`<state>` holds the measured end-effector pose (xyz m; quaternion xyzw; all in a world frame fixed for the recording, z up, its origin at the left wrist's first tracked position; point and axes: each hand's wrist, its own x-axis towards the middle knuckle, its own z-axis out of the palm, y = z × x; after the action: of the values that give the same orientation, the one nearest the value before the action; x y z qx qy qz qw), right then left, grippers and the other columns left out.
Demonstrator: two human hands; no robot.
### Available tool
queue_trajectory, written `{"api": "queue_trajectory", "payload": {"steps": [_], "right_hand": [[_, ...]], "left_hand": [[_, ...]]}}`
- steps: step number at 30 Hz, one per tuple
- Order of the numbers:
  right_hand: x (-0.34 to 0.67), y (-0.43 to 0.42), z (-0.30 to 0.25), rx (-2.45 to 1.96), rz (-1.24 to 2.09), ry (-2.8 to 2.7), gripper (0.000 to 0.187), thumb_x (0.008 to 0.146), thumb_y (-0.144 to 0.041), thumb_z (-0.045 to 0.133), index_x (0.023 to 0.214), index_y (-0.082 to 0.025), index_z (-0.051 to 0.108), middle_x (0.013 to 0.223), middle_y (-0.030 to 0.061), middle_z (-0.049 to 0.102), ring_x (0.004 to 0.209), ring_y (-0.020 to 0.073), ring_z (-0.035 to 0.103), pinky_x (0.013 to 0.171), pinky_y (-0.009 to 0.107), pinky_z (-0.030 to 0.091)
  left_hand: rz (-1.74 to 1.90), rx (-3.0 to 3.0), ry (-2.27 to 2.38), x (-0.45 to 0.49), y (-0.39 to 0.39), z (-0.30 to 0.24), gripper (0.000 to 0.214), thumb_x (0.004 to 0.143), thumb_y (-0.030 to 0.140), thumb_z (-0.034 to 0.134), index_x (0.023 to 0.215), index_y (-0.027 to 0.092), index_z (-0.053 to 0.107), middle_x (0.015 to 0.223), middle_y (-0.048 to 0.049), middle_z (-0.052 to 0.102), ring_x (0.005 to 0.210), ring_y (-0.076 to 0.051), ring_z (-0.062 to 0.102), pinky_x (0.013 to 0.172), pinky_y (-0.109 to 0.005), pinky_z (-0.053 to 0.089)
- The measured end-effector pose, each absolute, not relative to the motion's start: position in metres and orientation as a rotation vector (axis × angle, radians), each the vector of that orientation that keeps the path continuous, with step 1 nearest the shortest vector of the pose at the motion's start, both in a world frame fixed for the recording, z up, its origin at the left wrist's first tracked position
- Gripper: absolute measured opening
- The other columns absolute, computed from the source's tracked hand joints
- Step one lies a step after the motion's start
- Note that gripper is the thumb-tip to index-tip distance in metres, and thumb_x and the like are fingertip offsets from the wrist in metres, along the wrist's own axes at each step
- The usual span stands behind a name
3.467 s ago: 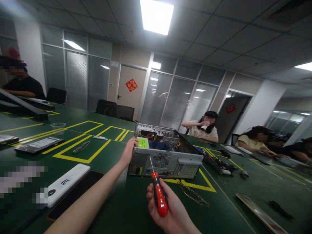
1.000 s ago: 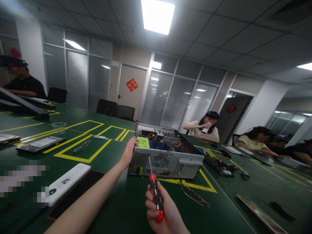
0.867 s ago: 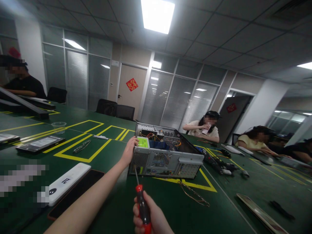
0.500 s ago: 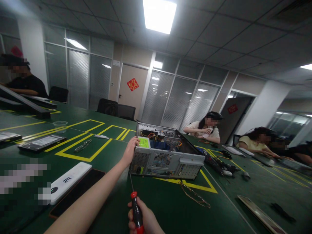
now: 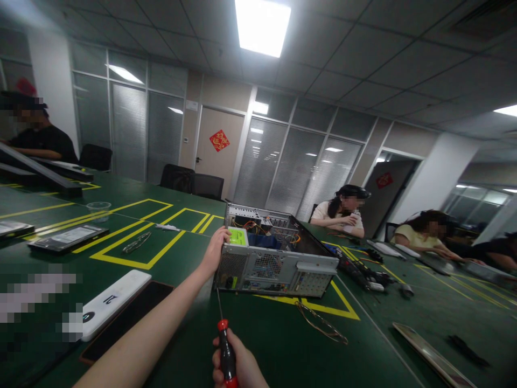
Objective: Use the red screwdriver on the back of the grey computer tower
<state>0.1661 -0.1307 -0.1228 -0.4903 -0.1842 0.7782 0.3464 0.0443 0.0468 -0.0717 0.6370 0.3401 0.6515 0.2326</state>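
An open grey computer case (image 5: 278, 264) lies on its side on the green table (image 5: 283, 339), its rear panel facing me. My left hand (image 5: 214, 252) grips the case's near left top corner, beside a green-labelled power supply (image 5: 237, 237). My right hand (image 5: 238, 369), low at the frame's bottom edge, is closed around a red and black screwdriver (image 5: 225, 350). Its thin shaft points up toward the case's lower left corner, the tip just short of the rear panel.
A white device (image 5: 113, 304) and a dark phone (image 5: 129, 320) lie at my left. Loose wire (image 5: 321, 323) sits in front of the case, tools (image 5: 359, 272) to its right. A metal panel (image 5: 434, 355) lies at the right. Other people sit around the table.
My right hand with the screwdriver has pulled back from the rear panel, moving down and to the left toward me. My left hand has stayed on the case corner.
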Motion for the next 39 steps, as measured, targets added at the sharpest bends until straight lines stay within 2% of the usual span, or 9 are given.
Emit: {"api": "queue_trajectory", "payload": {"steps": [4,10,16,20,23,27,31,35,39], "right_hand": [[0.166,-0.132,-0.122,-1.291,2.01,-0.502,0.042,0.097,-0.044,0.028,0.078,-0.017,0.053,0.045,-0.0038,0.049,0.034,0.007,0.041,0.037,0.017,0.022],[0.165,-0.133,-0.12,-1.297,1.988,-0.503,0.048,0.099,-0.04,0.016,0.079,-0.016,0.052,0.044,-0.0035,0.049,0.032,0.0068,0.041,0.036,0.018,0.021],[0.166,-0.13,-0.126,-1.258,2.016,-0.552,0.039,0.09,-0.053,0.044,0.078,-0.017,0.053,0.045,-0.0048,0.049,0.034,0.0068,0.041,0.036,0.017,0.022],[0.167,-0.129,-0.124,-1.286,2.001,-0.614,0.037,0.09,-0.053,0.045,0.081,-0.018,0.052,0.046,-0.0043,0.05,0.034,0.0073,0.041,0.035,0.017,0.023],[0.166,-0.13,-0.123,-1.296,1.964,-0.626,0.03,0.089,-0.049,0.05,0.082,-0.02,0.049,0.048,-0.0044,0.052,0.035,0.0077,0.041,0.035,0.017,0.023],[0.164,-0.132,-0.125,-1.295,1.897,-0.605,0.023,0.086,-0.033,0.059,0.075,-0.022,0.042,0.05,-0.0065,0.053,0.036,0.0068,0.041,0.036,0.016,0.021],[0.159,-0.133,-0.124,-1.307,1.899,-0.545,0.027,0.094,-0.032,0.045,0.07,-0.019,0.045,0.053,-0.004,0.053,0.04,0.0067,0.046,0.039,0.016,0.031],[0.158,-0.133,-0.117,-1.252,2.015,-0.424,0.052,0.099,-0.041,0.023,0.073,-0.013,0.058,0.058,0.0018,0.056,0.05,0.0106,0.058,0.051,0.022,0.045],[0.165,-0.129,-0.117,-1.24,2.133,-0.466,0.063,0.098,-0.043,0.009,0.079,-0.013,0.061,0.056,0.0039,0.057,0.045,0.0123,0.055,0.046,0.023,0.043]], "left_hand": [[1.792,1.75,0.931,0.045,0.046,-0.071,0.04,0.094,0.044,0.026,0.072,0.021,0.051,0.11,-0.008,0.061,0.13,-0.022,0.043,0.114,-0.039,0.03],[1.799,1.739,0.925,0.045,0.045,-0.071,0.039,0.094,0.044,0.027,0.073,0.021,0.051,0.111,-0.008,0.061,0.13,-0.022,0.043,0.114,-0.039,0.03],[1.806,1.74,0.926,0.045,0.048,-0.072,0.04,0.094,0.045,0.026,0.073,0.021,0.052,0.111,-0.0086,0.061,0.13,-0.022,0.043,0.114,-0.039,0.029],[1.805,1.74,0.919,0.045,0.049,-0.074,0.039,0.094,0.043,0.027,0.073,0.021,0.051,0.111,-0.0085,0.061,0.13,-0.022,0.043,0.114,-0.039,0.029],[1.808,1.737,0.92,0.045,0.049,-0.074,0.039,0.094,0.042,0.027,0.072,0.021,0.051,0.111,-0.0084,0.061,0.129,-0.022,0.044,0.114,-0.039,0.03],[1.818,1.745,0.911,0.045,0.05,-0.074,0.038,0.094,0.042,0.026,0.072,0.021,0.05,0.11,-0.0084,0.061,0.128,-0.022,0.044,0.114,-0.039,0.03],[1.802,1.74,0.926,0.045,0.051,-0.075,0.038,0.094,0.041,0.026,0.073,0.021,0.051,0.111,-0.0084,0.061,0.129,-0.021,0.043,0.113,-0.038,0.031],[1.81,1.731,0.925,0.045,0.05,-0.076,0.038,0.094,0.041,0.026,0.074,0.021,0.051,0.112,-0.0084,0.06,0.13,-0.021,0.043,0.114,-0.038,0.03],[1.796,1.718,0.922,0.045,0.05,-0.075,0.038,0.094,0.041,0.027,0.073,0.021,0.051,0.113,-0.0084,0.06,0.131,-0.022,0.042,0.114,-0.038,0.03]]}}
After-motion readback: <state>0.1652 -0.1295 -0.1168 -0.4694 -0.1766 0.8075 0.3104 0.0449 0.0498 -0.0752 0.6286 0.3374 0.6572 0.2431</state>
